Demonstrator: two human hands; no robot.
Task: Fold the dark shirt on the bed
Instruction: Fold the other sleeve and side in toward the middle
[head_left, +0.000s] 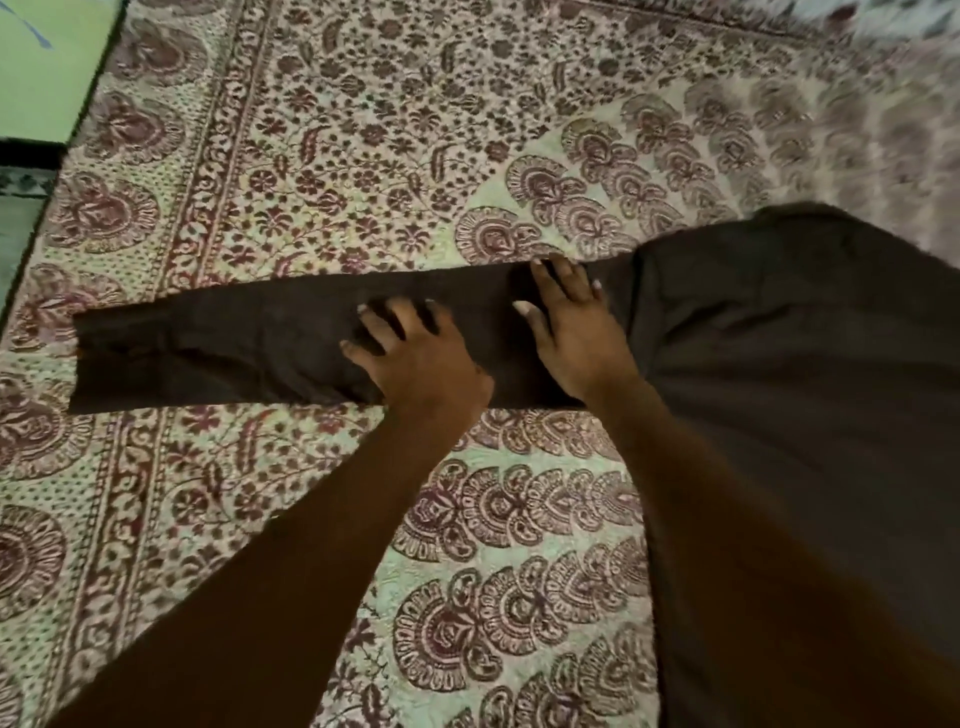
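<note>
The dark shirt (789, 374) lies spread on the bed at the right. Its long sleeve (218, 343) stretches flat to the left, with the cuff near the left edge of the bedspread. My left hand (415, 358) presses flat on the middle of the sleeve, fingers spread. My right hand (571, 332) lies flat on the sleeve close to the shoulder seam, fingers straight. Neither hand grips the cloth. My right forearm hides part of the shirt's body.
The bedspread (363, 130) is pale with a dark red floral print and a patterned border along the left. The bed's left edge (78, 130) runs beside a green wall and floor (41, 67).
</note>
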